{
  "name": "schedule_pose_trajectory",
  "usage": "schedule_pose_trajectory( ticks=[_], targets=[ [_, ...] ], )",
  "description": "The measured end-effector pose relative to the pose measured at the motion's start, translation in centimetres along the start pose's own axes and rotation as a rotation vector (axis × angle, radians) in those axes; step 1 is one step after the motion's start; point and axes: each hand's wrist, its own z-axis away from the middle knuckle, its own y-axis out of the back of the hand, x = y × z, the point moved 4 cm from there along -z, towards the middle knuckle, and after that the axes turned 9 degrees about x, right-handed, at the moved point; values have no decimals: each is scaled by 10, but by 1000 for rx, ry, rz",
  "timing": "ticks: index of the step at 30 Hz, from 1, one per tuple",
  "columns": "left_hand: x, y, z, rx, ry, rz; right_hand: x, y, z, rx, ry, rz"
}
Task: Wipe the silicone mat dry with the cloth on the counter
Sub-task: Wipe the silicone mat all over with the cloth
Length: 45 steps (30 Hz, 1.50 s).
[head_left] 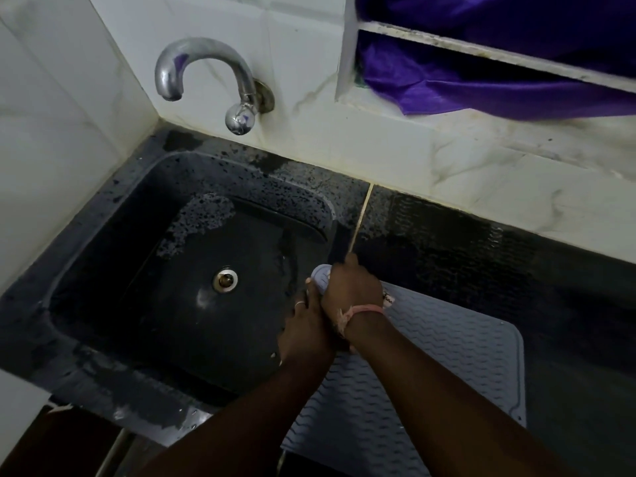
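- silicone mat [447, 356] is grey-lilac w/ a wavy ribbed texture and rounded corners, lying flat on the dark speckled counter [481, 242], right beside the sink [113, 208]
- your right hand [351, 287] is curled over the mat's far-left corner, which looks lifted at the sink edge; pink band on that wrist
- your left hand [306, 325] sits just under/beside it at the mat's left edge, a finger touching the corner, ring on one finger; can't tell if it's actually gripping
- sink basin is black stone-look, wet, metal drain [225, 278] in the middle
- chrome curved tap [206, 77] on the white tiled wall
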Motion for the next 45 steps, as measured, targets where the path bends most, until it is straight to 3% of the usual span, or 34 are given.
schedule_pose_trajectory(
  ticks=[4,8,10,13,16,19,23,26,31,36,45],
  targets=[
    [-1,2,1,-12,8,5,-19,3,-8,-41,129,-24],
    [2,4,1,-73,8,-19,-6,12,-18,-192,169,-228],
    [2,6,2,-81,10,-9,13,19,-15,-178,40,-403],
    [4,8,5,-57,-14,-15,58,35,7,-26,-338,-815],
    [9,9,9,-42,-23,-97,111,47,46,40,-580,-904],
    [17,9,17,10,-119,-173,157,57,80,78,-755,-827],
    [23,5,26,43,-309,-275,200,70,119,45,-923,-546],
    [25,4,26,56,-412,-332,214,83,141,148,-958,-437],
    [30,7,19,-19,-410,-309,196,87,148,341,-876,-87],
    [34,5,21,-35,-425,-380,150,43,136,155,-557,-5],
    [34,1,19,-42,-430,-403,168,37,119,301,-665,-265]
  ],
)
